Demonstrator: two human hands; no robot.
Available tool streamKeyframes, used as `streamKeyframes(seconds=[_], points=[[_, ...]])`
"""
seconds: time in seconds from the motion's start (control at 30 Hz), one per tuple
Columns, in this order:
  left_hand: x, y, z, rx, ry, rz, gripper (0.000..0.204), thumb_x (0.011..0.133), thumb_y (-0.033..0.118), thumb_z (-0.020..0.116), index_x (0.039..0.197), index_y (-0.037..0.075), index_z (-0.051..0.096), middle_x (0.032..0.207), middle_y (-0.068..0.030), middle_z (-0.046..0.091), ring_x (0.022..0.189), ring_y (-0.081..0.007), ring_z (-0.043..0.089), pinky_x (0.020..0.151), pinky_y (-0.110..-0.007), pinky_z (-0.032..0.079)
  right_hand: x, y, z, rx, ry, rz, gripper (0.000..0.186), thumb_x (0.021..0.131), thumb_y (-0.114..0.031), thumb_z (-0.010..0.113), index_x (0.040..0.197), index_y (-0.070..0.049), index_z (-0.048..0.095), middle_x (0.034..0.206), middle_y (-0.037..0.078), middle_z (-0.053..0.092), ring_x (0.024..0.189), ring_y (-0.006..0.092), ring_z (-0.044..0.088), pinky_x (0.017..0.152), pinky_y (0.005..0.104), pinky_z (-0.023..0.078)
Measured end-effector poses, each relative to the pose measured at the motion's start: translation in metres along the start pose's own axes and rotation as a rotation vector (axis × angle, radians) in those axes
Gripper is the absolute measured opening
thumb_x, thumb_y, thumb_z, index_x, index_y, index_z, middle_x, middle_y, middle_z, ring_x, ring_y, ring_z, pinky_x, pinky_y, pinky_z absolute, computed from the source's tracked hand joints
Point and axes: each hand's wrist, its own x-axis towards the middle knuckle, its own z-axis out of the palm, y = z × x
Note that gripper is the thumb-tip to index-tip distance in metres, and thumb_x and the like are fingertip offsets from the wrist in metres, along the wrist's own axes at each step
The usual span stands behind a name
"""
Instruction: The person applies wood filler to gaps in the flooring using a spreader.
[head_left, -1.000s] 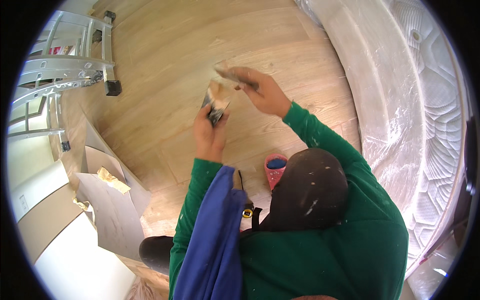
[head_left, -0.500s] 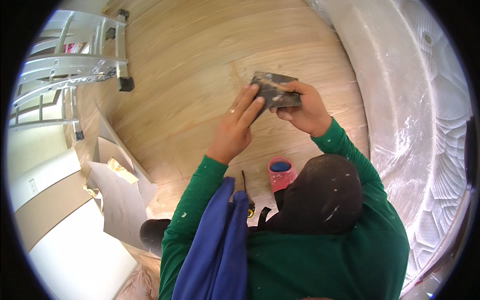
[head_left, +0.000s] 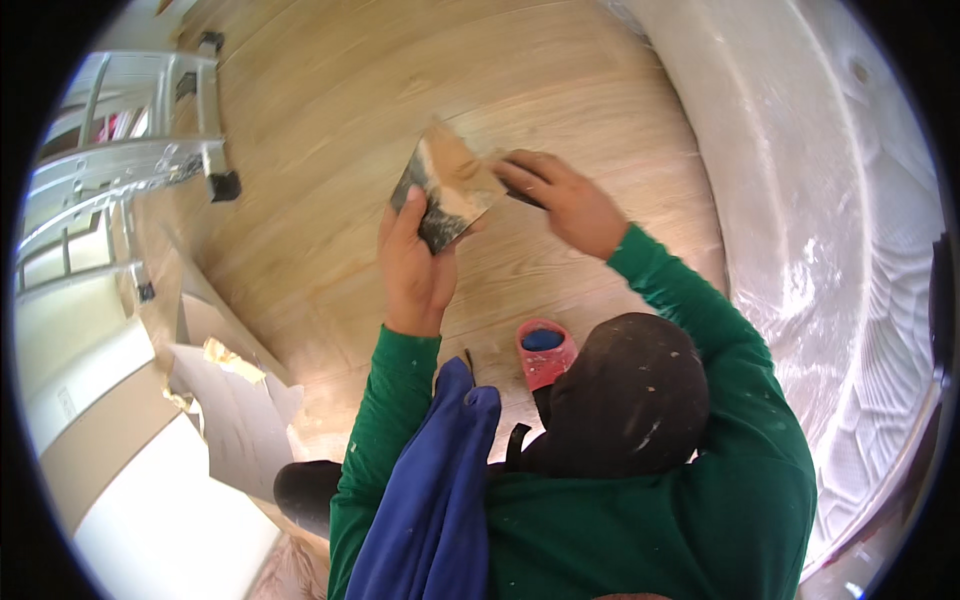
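Observation:
In my left hand [head_left: 415, 265] is a dark, flat putty scraper [head_left: 438, 228], tilted, with the thumb laid on its face. A thick layer of beige putty [head_left: 450, 165] covers much of that face. My right hand [head_left: 578, 208] is closed round a second dark, thin-edged scraper [head_left: 522, 193] just to the right of the putty. Motion blurs its far end, so I cannot tell whether it touches the putty. Both hands are raised over the wood-look floor [head_left: 330, 200] in front of my knees.
An aluminium ladder [head_left: 130, 155] stands at the far left. Nearer on that side is a torn cardboard piece [head_left: 235, 400]. A plastic-wrapped mattress [head_left: 790, 230] runs along the right. Blue cloth [head_left: 430, 490] hangs from me, and a pink clog [head_left: 545, 367] is on my foot.
The two scrapers, close together before, are now apart. My left hand has moved left and turned, showing the putty-covered face. My right hand has shifted slightly left with the other scraper.

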Motion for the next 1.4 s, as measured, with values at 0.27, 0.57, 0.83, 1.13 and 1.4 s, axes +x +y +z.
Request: streamKeyframes(seconds=[0.27,0.57,0.83,1.13,1.4], points=[[0.037,0.029,0.009,0.306,0.046,0.240,0.035,0.104,0.017,0.052,0.131,-0.005,0.053,0.118,-0.0093,0.065,0.104,-0.0172,0.063,0.091,-0.030,0.053,0.055,-0.031,-0.083,-0.261,-0.004,-0.200,0.062,0.076,0.008,0.057,0.133,-0.015,0.061,0.136,0.012,0.056,0.128,0.0329,0.051,0.103,0.0425,0.046],[0.039,0.105,-0.020,1.701,0.316,0.973,0.030,0.099,0.010,0.057,0.128,0.003,0.063,0.119,-0.0169,0.065,0.112,-0.0351,0.059,0.099,-0.041,0.046,0.092,-0.003,-0.102,-0.318,-0.241,-0.156,0.052,0.080,0.007,0.051,0.126,-0.013,0.065,0.130,0.013,0.062,0.123,0.0322,0.055,0.100,0.0433,0.047],[-0.063,0.224,-0.030,0.568,0.450,0.805,0.032,0.103,0.014,0.055,0.129,-0.003,0.059,0.127,-0.0158,0.062,0.114,-0.0231,0.062,0.100,-0.035,0.048,0.079,0.221,-0.094,-0.526,-0.304,0.648,0.042,0.092,-0.005,0.048,0.131,-0.012,0.063,0.122,0.021,0.066,0.108,0.0391,0.064,0.094,0.0466,0.050],[-0.208,0.241,-0.088,0.539,0.813,0.749,0.037,0.102,0.017,0.057,0.131,-0.006,0.055,0.131,-0.0165,0.060,0.120,-0.0241,0.058,0.105,-0.037,0.045,0.032,0.241,0.002,-0.833,-0.122,0.379,0.033,0.090,-0.008,0.050,0.119,-0.010,0.066,0.114,0.013,0.067,0.110,0.0363,0.060,0.091,0.0458,0.054],[-0.267,0.257,-0.080,0.538,1.042,0.766,0.039,0.100,0.018,0.060,0.129,-0.008,0.056,0.127,-0.0167,0.061,0.113,-0.0239,0.060,0.100,-0.036,0.047,0.044,0.251,0.005,-0.817,-0.131,0.328,0.034,0.091,-0.007,0.050,0.124,-0.006,0.060,0.118,0.014,0.063,0.114,0.0348,0.058,0.090,0.0441,0.055]])
